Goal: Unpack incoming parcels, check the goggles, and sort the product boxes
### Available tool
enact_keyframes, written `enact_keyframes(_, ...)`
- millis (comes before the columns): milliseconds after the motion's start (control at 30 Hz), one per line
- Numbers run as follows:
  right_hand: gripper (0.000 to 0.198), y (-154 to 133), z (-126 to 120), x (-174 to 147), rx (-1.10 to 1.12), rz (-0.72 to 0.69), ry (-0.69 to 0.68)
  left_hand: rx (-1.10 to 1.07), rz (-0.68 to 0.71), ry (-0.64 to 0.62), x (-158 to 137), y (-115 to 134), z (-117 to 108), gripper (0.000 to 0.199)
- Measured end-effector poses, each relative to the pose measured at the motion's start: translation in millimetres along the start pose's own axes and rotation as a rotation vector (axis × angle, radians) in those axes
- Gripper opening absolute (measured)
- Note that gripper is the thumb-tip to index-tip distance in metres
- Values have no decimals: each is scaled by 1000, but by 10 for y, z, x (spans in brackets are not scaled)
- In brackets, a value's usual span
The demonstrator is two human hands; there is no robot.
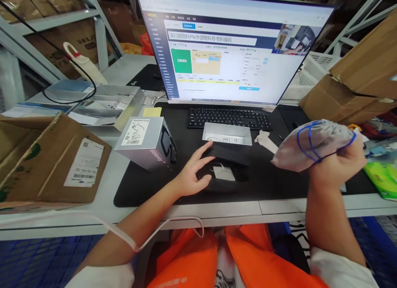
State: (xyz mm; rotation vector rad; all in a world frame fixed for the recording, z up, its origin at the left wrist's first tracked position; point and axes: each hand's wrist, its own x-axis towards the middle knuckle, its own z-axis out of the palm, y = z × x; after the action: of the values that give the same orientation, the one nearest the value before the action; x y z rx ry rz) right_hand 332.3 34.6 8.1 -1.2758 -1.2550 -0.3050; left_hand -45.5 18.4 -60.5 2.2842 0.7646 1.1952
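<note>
My right hand [338,164] is raised over the right of the desk, its fingers wrapped round the gathered end of a light grey pouch [291,151] with a blue cord looped about it. My left hand [194,174] has its fingers spread at the left edge of an open black case [231,155]. Inside the case lie a whitish card [225,173] and a thin pale loop. Behind it sits a shallow white box tray [243,135]. Left of my left hand stands a silver-grey box [144,143] with a white label on top.
A black keyboard [229,118] lies below a large monitor [223,60]. Open cardboard box [83,164] and grey tray [127,114] stand left; cardboard boxes [338,98] and a green packet [381,178] are right. A pale cable [124,236] crosses my left forearm.
</note>
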Motion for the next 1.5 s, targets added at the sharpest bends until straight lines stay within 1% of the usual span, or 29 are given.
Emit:
enact_keyframes(33,19,112,-36,100,-30,-30,-35,7,19,1,-1,5,-2,49)
enact_keyframes(67,18,219,-65,173,-73,-57,-109,16,27,-6,0,13,-10,47)
enact_keyframes(100,19,317,-82,213,-135,-78,-223,26,28,-19,5,23,-24,43)
enact_keyframes(200,22,504,-30,153,-418,-146,-749,77,1,-91,40,55,-93,31)
enact_keyframes(233,23,529,19,92,-488,-188,-892,106,-11,-126,57,67,-119,28)
enact_keyframes(267,24,540,79,25,-532,-233,-996,146,-22,-165,75,81,-144,25)
enact_keyframes(300,25,542,144,-42,-558,-270,-1063,197,-33,-207,92,96,-167,20)
enact_keyframes(367,27,532,270,-152,-560,-299,-1129,300,-48,-292,117,131,-202,8)
enact_keyframes(400,28,526,324,-191,-539,-287,-1151,343,-55,-330,124,150,-213,13)
enact_keyframes(467,27,516,406,-240,-474,-211,-1180,408,-74,-387,130,185,-223,27)
enact_keyframes(500,27,510,433,-256,-439,-158,-1186,436,-82,-404,131,200,-222,28)
enact_keyframes(533,26,505,452,-271,-404,-106,-1189,464,-84,-417,132,211,-217,23)
enact_keyframes(600,25,492,469,-302,-344,-31,-1191,508,-61,-437,134,228,-199,5)
enact_keyframes(700,22,483,457,-356,-284,2,-1189,489,0,-447,137,253,-158,17)
enact_keyframes(733,22,486,447,-371,-268,1,-1186,458,17,-437,137,265,-148,18)
enact_keyframes(800,22,499,422,-386,-232,-4,-1172,372,34,-376,140,295,-146,17)
enact_keyframes(833,23,507,410,-386,-213,-10,-1165,327,34,-322,148,314,-156,15)
enact_keyframes(900,22,521,387,-371,-183,-16,-1150,248,20,-173,192,364,-198,11)
enact_keyframes(967,20,525,368,-347,-167,-1,-1140,197,5,-12,286,434,-260,12)
enact_keyframes(1033,18,521,350,-326,-173,46,-1119,203,10,103,437,516,-325,13)
enact_keyframes(1133,18,513,328,-316,-193,115,-1088,328,26,185,737,584,-384,9)
enact_keyframes(1200,18,516,318,-323,-176,119,-1090,406,21,203,944,531,-374,8)
enact_keyframes(1300,16,539,309,-338,-123,98,-1108,453,-7,195,1182,292,-284,10)
enact_keyframes(1333,16,548,306,-340,-108,98,-1110,462,-14,168,1231,190,-245,12)
enact_keyframes(1400,18,564,297,-336,-78,107,-1101,461,-19,70,1278,-4,-174,17)
enact_keyframes(1467,19,572,283,-320,-28,121,-1078,441,-27,-29,1271,-151,-127,21)
enact_keyframes(1500,20,573,274,-309,6,129,-1064,439,-34,-58,1255,-203,-114,23)
